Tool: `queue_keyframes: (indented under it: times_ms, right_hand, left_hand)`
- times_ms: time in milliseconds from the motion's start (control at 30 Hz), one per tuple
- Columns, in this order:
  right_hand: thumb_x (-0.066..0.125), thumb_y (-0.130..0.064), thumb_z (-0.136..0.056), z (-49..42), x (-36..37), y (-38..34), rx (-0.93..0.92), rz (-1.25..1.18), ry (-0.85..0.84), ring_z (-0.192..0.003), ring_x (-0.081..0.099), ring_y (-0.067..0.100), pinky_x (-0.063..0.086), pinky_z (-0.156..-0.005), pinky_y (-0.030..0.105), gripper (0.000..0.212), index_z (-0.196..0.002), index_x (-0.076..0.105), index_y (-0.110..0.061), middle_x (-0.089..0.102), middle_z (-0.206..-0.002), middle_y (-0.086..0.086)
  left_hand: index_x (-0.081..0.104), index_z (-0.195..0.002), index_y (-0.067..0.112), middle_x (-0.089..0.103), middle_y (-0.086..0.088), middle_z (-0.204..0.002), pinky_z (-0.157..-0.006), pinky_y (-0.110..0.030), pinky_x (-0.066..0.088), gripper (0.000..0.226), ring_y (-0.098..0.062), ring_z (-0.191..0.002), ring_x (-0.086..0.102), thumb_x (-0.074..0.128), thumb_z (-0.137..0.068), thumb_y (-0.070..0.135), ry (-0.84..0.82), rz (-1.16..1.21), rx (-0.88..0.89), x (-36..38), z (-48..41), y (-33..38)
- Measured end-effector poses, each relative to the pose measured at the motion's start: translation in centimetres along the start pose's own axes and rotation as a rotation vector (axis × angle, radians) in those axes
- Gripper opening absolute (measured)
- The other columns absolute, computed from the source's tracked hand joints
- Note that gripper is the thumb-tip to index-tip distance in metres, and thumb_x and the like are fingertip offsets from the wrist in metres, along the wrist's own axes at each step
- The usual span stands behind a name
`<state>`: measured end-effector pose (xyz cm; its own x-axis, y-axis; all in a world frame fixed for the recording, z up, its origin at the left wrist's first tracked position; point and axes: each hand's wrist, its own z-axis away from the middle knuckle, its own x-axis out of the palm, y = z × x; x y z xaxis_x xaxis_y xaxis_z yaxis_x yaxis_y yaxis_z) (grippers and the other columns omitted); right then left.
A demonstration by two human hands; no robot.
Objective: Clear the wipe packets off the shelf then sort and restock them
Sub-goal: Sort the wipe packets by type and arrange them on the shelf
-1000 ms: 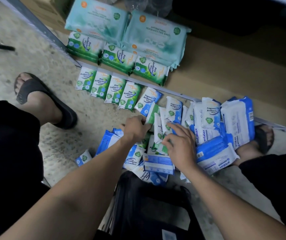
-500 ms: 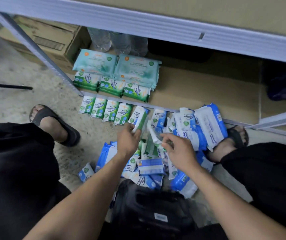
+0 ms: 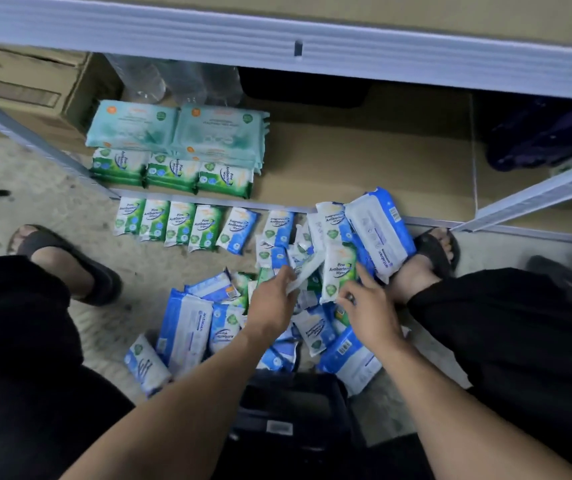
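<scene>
Sorting step: left hand [image 3: 270,308] pinches blurred white wipe packet [image 3: 307,273]; right hand [image 3: 371,311] touches green-white pine packet [image 3: 338,271], grip unclear; next, likely green floor row [image 3: 167,225].

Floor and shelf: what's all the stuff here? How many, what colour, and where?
Big packs: two stacks, pale teal, back of shelf.
Green packs: three across, shelf front.
Small packets: four green, one blue, row on floor.
Pile of packets: many, mostly blue-white, floor.
Box: one, brown, far left.
Bottles: several, clear, behind big packs.
Bag: one, black, nearest camera.
Sandals: two, dark, either side of pile.
Left hand: holds white packet.
Right hand: touches green-white packet.
</scene>
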<state>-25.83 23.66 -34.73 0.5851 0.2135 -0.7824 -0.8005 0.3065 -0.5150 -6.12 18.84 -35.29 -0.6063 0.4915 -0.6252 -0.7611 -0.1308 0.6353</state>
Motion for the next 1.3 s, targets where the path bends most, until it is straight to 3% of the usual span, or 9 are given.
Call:
queue_keyframes:
  times_ms: [133, 267, 367, 533, 667, 767, 867, 1200, 1300]
  right_hand:
    - [0.071, -0.014, -0.090, -1.0, 0.7, -0.2, 0.162, -0.138, 0.036, -0.126, 0.057, 0.024, 0.050, -0.085, 0.032, 0.011, -0.080, 0.069, -0.013, 0.053, -0.146, 0.012]
    - [0.079, -0.021, -0.083, -2.1, 0.7, -0.9, 0.242, -0.260, 0.232, -0.078, 0.056, 0.015, 0.046, -0.071, 0.030, 0.018, -0.075, 0.064, -0.018, 0.060, -0.092, 0.001]
    - [0.084, -0.023, -0.079, -2.5, 0.7, -1.6, 0.358, -0.313, 0.268, -0.081, 0.053, 0.016, 0.043, -0.071, 0.031, 0.028, -0.093, 0.061, -0.015, 0.052, -0.099, -0.001]
    - [0.087, -0.027, -0.074, -2.4, 1.5, -2.1, 0.512, -0.487, 0.261, -0.088, 0.062, 0.018, 0.050, -0.071, 0.034, 0.049, -0.106, 0.053, -0.013, 0.064, -0.103, 0.002]
    - [0.083, -0.030, -0.080, -2.3, 1.4, -2.5, 0.586, -0.520, 0.181, -0.081, 0.061, 0.015, 0.042, -0.066, 0.026, 0.042, -0.110, 0.058, -0.013, 0.063, -0.088, -0.008]
    - [0.078, -0.028, -0.085, -2.3, 1.3, -2.6, 0.588, -0.556, 0.130, -0.081, 0.062, 0.017, 0.046, -0.059, 0.028, 0.035, -0.106, 0.052, -0.019, 0.062, -0.093, -0.007]
    - [0.075, -0.027, -0.087, -2.3, 1.4, -2.6, 0.594, -0.625, 0.087, -0.086, 0.068, 0.021, 0.061, -0.069, 0.048, 0.032, -0.106, 0.050, -0.026, 0.067, -0.101, -0.004]
    - [0.073, -0.017, -0.091, -1.1, -2.7, -6.5, 0.505, -0.859, 0.066, -0.091, 0.072, 0.024, 0.061, -0.061, 0.038, 0.034, -0.115, 0.050, -0.025, 0.070, -0.113, 0.000]
    - [0.074, -0.010, -0.089, -0.2, -3.7, -7.6, 0.465, -0.894, 0.054, -0.091, 0.072, 0.025, 0.062, -0.065, 0.042, 0.037, -0.115, 0.050, -0.022, 0.072, -0.109, 0.002]
  left_hand:
    - [0.051, -0.109, 0.025, 0.060, 0.007, -0.084, -0.053, -0.030, 0.041, 0.032, -0.015, -0.066, 0.056, 0.069, -0.091, 0.044, -0.014, 0.053, -0.088, 0.9, 0.0, 0.6]
    - [0.057, -0.096, 0.021, 0.065, 0.005, -0.068, -0.059, -0.034, 0.053, 0.029, -0.005, -0.056, 0.061, 0.065, -0.094, 0.049, 0.058, 0.268, -0.154, 1.6, -0.3, 0.8]
    - [0.059, -0.097, 0.019, 0.066, 0.004, -0.069, -0.054, -0.028, 0.048, 0.029, -0.004, -0.051, 0.058, 0.073, -0.089, 0.043, 0.073, 0.366, -0.229, 1.7, -0.6, 1.0]
    - [0.057, -0.112, 0.017, 0.064, 0.005, -0.094, -0.066, -0.042, 0.059, 0.053, -0.017, -0.072, 0.066, 0.088, -0.075, 0.039, 0.086, 0.466, -0.377, 1.6, -1.4, 1.3]
    - [0.054, -0.120, 0.018, 0.057, 0.011, -0.099, -0.077, -0.039, 0.058, 0.062, 0.001, -0.076, 0.056, 0.089, -0.073, 0.038, 0.076, 0.458, -0.399, 1.3, -1.8, 1.3]
    - [0.054, -0.117, 0.019, 0.059, 0.012, -0.094, -0.058, -0.019, 0.052, 0.050, 0.000, -0.072, 0.057, 0.085, -0.080, 0.031, 0.020, 0.494, -0.379, 0.8, -1.7, 1.3]
    - [0.057, -0.116, 0.015, 0.062, 0.002, -0.098, -0.045, -0.021, 0.045, 0.043, -0.014, -0.069, 0.060, 0.081, -0.084, 0.029, -0.023, 0.565, -0.358, 0.3, -1.2, 1.0]
    - [0.064, -0.112, 0.007, 0.068, -0.019, -0.114, -0.068, -0.031, 0.054, 0.041, -0.027, -0.087, 0.071, 0.082, -0.077, -0.001, -0.025, 0.813, -0.424, -4.7, 1.8, 0.8]
    - [0.065, -0.108, 0.001, 0.070, -0.019, -0.106, -0.055, -0.027, 0.050, 0.031, -0.019, -0.068, 0.068, 0.076, -0.081, -0.005, 0.022, 0.923, -0.438, -6.4, 2.9, 1.4]
